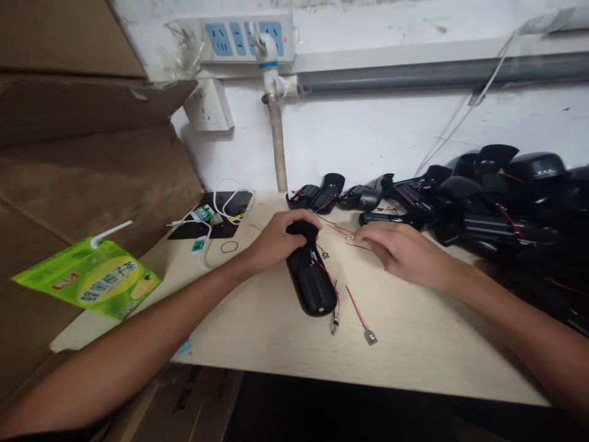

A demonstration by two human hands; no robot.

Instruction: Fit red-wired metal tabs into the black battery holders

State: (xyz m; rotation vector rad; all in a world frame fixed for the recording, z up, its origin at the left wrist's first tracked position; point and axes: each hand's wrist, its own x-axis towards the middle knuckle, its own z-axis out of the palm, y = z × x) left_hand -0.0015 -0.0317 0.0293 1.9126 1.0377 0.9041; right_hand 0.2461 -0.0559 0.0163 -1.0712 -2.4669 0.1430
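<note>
My left hand [280, 239] is closed around the upper end of a black plastic housing [313, 288], which stands tilted over the table. Red wires run out of the housing, with a small metal end [335, 325] hanging by its lower rim. My right hand [400, 248] is pinched at its fingertips on a red wire with a metal contact [348, 237], just right of the housing. Another red wire with a metal contact plate [370, 335] lies on the table below. A further small contact [326, 254] sits between my hands.
Black housings [492, 202] are heaped at the right and along the wall. A green drink pouch [92, 276] with a straw stands left, beside cardboard [92, 166]. White cable [225, 209] lies on a dark sheet. A hose [277, 147] hangs down the wall behind the pale table [414, 350].
</note>
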